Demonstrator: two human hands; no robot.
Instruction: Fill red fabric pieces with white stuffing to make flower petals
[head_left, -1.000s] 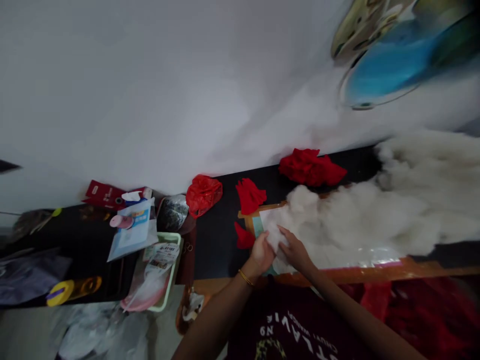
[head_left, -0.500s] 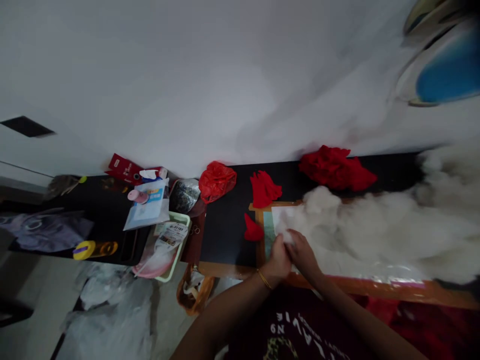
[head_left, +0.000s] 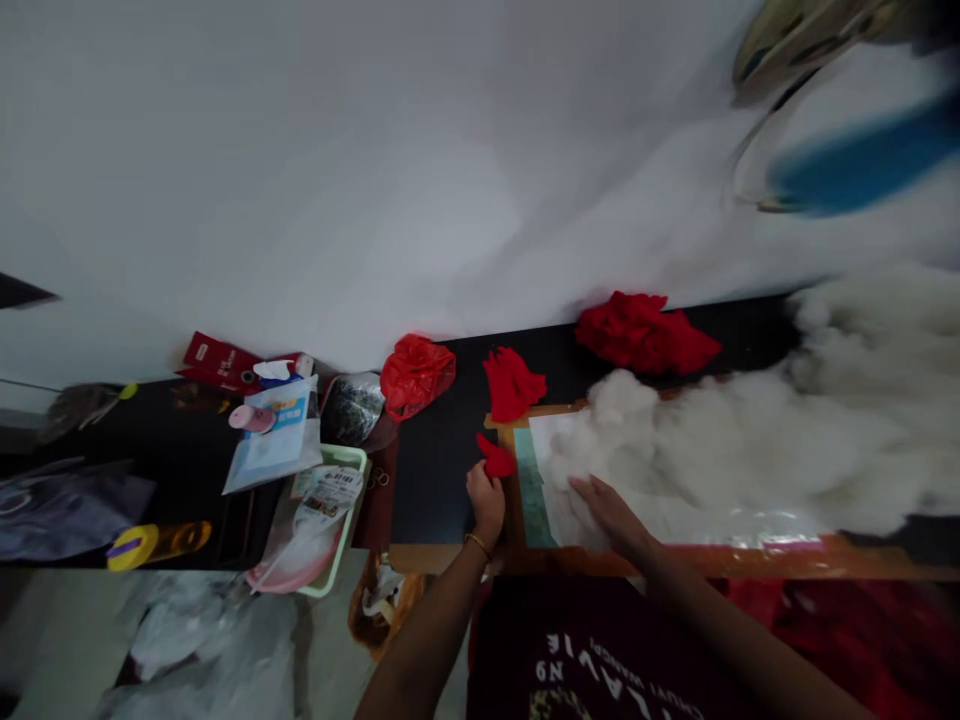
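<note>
My left hand [head_left: 487,500] has its fingers closed on the lower edge of a small pointed red fabric piece [head_left: 496,457] on the dark table. My right hand [head_left: 606,508] is at the near-left end of a heap of fluffy white stuffing [head_left: 720,430]. Its fingertips pinch a tuft of white stuffing [head_left: 581,510], partly hidden by the hand. A small stack of red fabric pieces [head_left: 513,383] lies just beyond my left hand.
A larger red fabric pile [head_left: 645,335] lies against the wall. Left of my hands are a red plastic bag [head_left: 417,378], a pale green basket [head_left: 349,540], a pink bottle [head_left: 253,419] and a yellow-capped bottle [head_left: 157,545]. A brown-taped board edge [head_left: 697,562] runs along the front.
My hands were together at the stuffing and are now apart. My left hand has moved left onto the small red fabric piece; my right hand has stayed by the stuffing. The camera view has shifted slightly.
</note>
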